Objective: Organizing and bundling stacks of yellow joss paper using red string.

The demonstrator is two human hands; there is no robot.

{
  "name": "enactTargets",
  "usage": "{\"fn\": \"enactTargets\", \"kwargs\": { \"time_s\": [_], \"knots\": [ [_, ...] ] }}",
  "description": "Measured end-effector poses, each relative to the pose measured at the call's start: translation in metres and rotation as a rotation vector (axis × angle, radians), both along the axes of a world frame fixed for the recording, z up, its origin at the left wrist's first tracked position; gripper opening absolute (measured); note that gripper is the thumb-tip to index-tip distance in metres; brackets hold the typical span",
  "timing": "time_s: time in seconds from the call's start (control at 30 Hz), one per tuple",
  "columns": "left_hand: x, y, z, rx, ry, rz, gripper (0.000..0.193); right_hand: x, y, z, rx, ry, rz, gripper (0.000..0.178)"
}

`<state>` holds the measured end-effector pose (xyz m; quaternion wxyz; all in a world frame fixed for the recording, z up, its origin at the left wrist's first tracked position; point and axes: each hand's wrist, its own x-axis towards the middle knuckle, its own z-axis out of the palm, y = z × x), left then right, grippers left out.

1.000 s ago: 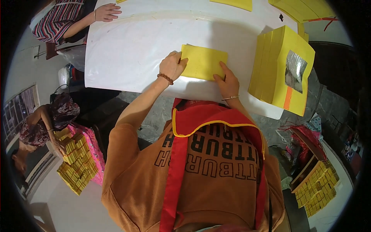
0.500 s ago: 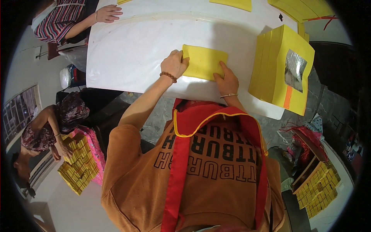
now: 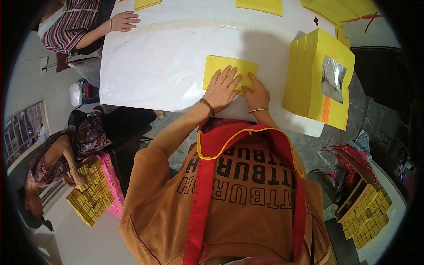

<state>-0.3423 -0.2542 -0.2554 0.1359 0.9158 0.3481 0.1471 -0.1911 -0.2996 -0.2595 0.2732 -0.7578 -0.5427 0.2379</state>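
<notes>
A yellow folded paper (image 3: pixel 244 66) lies flat near the front edge of the white-covered table (image 3: pixel 145 66). My left hand (image 3: pixel 221 90) is laid over its lower middle, palm down, fingers spread, with a beaded bracelet at the wrist. At the paper's lower right corner rests my right hand (image 3: pixel 257 95), thumb and index finger apart and touching it; a thin bangle circles that wrist. To the right stands a thick stack of yellow folded papers (image 3: pixel 304 75), its top sheet bearing a silvery patch and an orange strip.
More yellow papers (image 3: pixel 260 5) lie at the table's far side. At far left, a co-worker's hand (image 3: pixel 125 21) rests on the table. Another person sits lower left beside bundled yellow papers (image 3: pixel 90 190) on pink cloth. More yellow bundles (image 3: pixel 366 216) lie at lower right.
My left hand has let go of the paper's left edge and moved right, flattening onto it. My right hand has shifted slightly down and left. The paper has moved slightly toward me.
</notes>
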Motion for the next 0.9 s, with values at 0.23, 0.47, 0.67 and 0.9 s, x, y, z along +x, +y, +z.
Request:
{"fn": "enactTargets", "kwargs": {
  "time_s": [0.23,0.47,0.67,0.9],
  "knots": [
    [0.000,-0.001,-0.006,-0.038,0.072,-0.001,0.052,0.000,-0.016,0.019,-0.109,-0.022,0.069,0.057],
    [-0.001,0.002,-0.003,-0.107,0.044,0.022,0.047,0.013,-0.039,0.001,0.120,-0.396,0.657,0.062],
    [-0.020,0.025,-0.006,-0.348,-0.205,0.034,0.043,0.005,-0.036,-0.003,0.126,-0.372,0.657,0.059],
    [-0.053,0.056,-0.015,0.055,0.184,0.059,0.046,-0.012,-0.023,0.001,0.064,-0.398,0.676,0.058]
  ]
}}
